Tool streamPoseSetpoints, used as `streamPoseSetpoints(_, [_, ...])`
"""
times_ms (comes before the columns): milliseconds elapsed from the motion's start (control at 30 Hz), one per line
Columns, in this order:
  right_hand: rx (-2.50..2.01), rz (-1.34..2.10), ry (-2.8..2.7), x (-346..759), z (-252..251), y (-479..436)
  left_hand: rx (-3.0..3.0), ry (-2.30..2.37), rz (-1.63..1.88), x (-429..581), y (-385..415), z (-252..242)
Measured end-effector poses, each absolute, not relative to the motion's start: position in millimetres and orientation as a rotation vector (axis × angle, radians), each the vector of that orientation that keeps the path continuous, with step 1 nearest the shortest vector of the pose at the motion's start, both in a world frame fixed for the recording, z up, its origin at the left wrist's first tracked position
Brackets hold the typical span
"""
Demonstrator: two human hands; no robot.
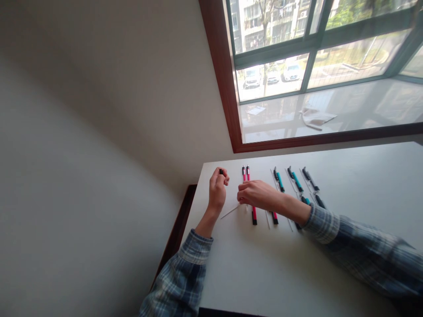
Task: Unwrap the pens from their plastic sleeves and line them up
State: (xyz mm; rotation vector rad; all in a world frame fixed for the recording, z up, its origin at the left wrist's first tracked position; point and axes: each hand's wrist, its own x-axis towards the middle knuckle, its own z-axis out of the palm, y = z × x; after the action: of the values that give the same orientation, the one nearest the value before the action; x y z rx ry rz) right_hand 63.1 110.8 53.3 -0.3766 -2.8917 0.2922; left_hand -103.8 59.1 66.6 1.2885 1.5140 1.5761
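My left hand [218,190] is closed above the far left of the table, its fingers wrapped round a black pen part [221,171] of which only the end shows. Across the pens reaches my right hand [256,193], its fingertips pinched at the upper end of a thin white pen refill [228,212]. The refill slants down to the left. Beyond the right hand lie two red pens [246,172] with black and silver ends. Red barrels with black ends [254,216] show below it, partly covered by the hand and forearm.
Further right on the white table [363,193] lie taken-apart pens with teal barrels [297,181], grey-and-black pen parts [311,179] and thin refills [267,220]. A wall [132,132] runs along the left. Behind the table is a window with a red-brown frame [297,138].
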Motion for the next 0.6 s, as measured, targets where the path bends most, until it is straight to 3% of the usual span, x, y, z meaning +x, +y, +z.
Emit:
streamPoseSetpoints(167, [-0.365, 0.244, -2.918, 61, 50, 109, 1.351, 1.645, 1.473, -106, 60, 66])
streamPoseSetpoints(400, [-0.264, -0.179, -2.956, 59, 43, 109, 1.588, 1.853, 1.192, -113, 60, 62])
streamPoseSetpoints(600, [-0.576, -0.111, -2.791, 81, 46, 135, 1.715, 1.87, 0.922, -118, 54, 52])
